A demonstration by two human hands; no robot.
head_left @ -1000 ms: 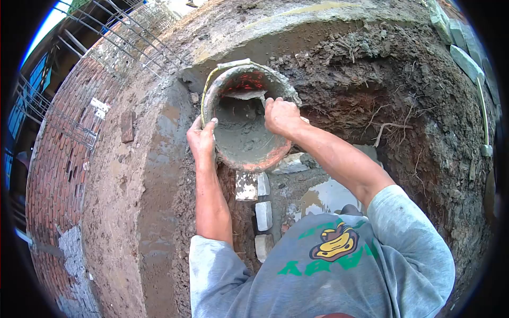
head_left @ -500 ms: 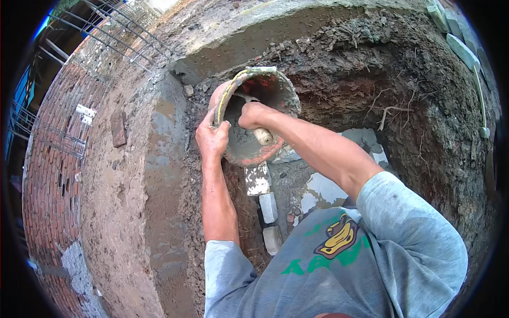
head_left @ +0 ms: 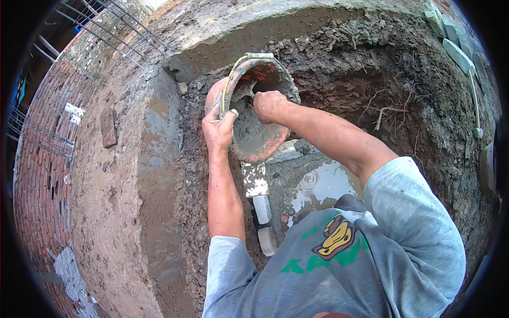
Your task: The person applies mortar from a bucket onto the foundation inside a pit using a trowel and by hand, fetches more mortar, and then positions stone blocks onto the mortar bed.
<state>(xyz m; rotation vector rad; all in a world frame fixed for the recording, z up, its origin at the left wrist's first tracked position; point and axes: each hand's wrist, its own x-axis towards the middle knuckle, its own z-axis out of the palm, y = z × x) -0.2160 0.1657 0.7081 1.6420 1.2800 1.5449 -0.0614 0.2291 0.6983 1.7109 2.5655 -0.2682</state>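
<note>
A reddish, mortar-crusted bucket [head_left: 265, 152] is tipped on its side in the pit, its mouth facing me. A yellow cord runs along its rim. My left hand [head_left: 217, 131] is closed round the left side of that rim, thumb on the edge. Inside the mouth, my right hand [head_left: 269, 107] is wrapped round a trowel [head_left: 245, 91], whose grey-coated blade shows beyond the fingers against the inner wall. The hand covers its handle. Wet grey mortar [head_left: 252, 132] coats the bucket's inside.
Below the bucket runs a line of bricks [head_left: 261, 209], beside a puddle [head_left: 323, 185] with ripples. A rough soil wall with roots [head_left: 389, 111] rises at right. At left are a mortared ledge [head_left: 161, 212], a loose brick [head_left: 109, 129] and steel rods [head_left: 116, 26].
The bucket has tilted and shifted slightly upward in view. My right hand has moved up and right inside it, and the trowel's pale handle end no longer shows. Ripples now show in the puddle.
</note>
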